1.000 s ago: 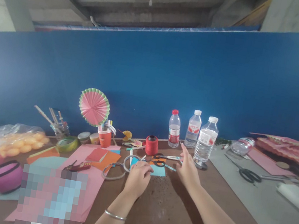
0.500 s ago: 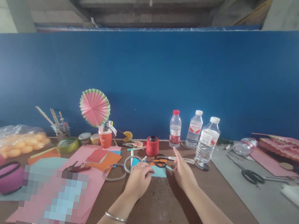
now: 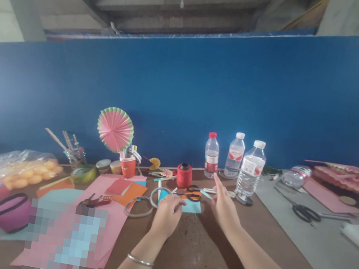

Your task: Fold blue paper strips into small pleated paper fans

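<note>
Left hand (image 3: 167, 216) over blue paper (image 3: 192, 207), fingers loosely curled, grip unclear. Right hand (image 3: 224, 210) at pale-blue strip (image 3: 206, 194), fingers near-straight, hold unclear. Both pieces toward bench's (image 3: 199, 262) back edge. Strip already separate; paper flat, seemingly unfolded.

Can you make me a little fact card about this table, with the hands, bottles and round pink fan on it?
Left hand: at the blue paper; grip hidden
Right hand: near the light blue strip; can't tell if touching
Between hands: black-handled scissors, lying farther back
Thread: red spool, behind scissors
Upright bottles: one red-capped, two white-capped
Fan: pink, green-edged, above a red-orange cup
</note>
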The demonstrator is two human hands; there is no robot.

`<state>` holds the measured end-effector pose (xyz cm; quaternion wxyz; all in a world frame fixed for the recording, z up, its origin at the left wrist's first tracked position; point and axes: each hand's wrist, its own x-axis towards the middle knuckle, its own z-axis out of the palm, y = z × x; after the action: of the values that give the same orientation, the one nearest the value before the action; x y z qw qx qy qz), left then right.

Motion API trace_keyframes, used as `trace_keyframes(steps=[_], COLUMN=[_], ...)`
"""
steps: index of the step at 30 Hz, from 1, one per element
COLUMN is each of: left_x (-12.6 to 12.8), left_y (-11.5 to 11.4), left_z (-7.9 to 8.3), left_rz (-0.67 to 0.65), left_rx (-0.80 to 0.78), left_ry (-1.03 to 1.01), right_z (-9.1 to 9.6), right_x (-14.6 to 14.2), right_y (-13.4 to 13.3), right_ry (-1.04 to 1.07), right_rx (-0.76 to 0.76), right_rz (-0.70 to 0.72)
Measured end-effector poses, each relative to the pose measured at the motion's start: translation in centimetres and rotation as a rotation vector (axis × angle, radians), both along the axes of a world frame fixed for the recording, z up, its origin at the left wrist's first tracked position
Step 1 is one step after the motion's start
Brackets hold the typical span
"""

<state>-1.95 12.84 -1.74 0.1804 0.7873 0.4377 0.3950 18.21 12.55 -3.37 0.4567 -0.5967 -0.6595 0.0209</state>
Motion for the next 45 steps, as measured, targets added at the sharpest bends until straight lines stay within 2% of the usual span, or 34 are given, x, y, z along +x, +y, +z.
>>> trace_keyframes(steps=[5,9,13,16,19,26,30,32,38,45], left_x=[0.4,1.0,1.2,1.0,0.9,1.2,1.0,0.8,0.7,0.6], left_y=[-0.3,-0.4,0.3,0.8,1.0,0.7,0.5,0.6,1.0,1.6], left_z=[0.2,0.1,-0.6,-1.2,-1.4,-1.4,-1.3,-1.3,-1.2,-1.5], left_rz=[-0.039,-0.062,-0.053,-0.016,-0.005,-0.066,-0.122,-0.142,-0.109,-0.046], left_rx=[-0.077,-0.199,-0.354,-0.434,-0.487,-0.592,-0.667,-0.687,-0.642,-0.592], left_ry=[-0.128,-0.220,-0.360,-0.485,-0.583,-0.677,-0.757,-0.790,-0.877,-0.863], right_z=[0.2,-0.2,-0.4,-0.1,0.4,1.0,0.7,0.6,0.7,0.8], right_x=[-2.3,-4.6,-5.3,-5.3,-5.4,-6.6,-6.6,-6.3,-4.6,-4.2], right_y=[-0.9,-1.9,-2.5,-2.6,-2.7,-3.1,-2.9,-2.6,-1.8,-1.9], right_ry=[0.169,0.104,0.086,0.205,0.362,0.657,0.684,0.670,0.496,0.561], right_rx=[0.201,0.298,0.322,0.274,0.155,-0.048,-0.053,-0.022,0.035,-0.026], right_rz=[0.099,0.301,0.373,0.366,0.375,0.332,0.370,0.338,0.028,0.116])
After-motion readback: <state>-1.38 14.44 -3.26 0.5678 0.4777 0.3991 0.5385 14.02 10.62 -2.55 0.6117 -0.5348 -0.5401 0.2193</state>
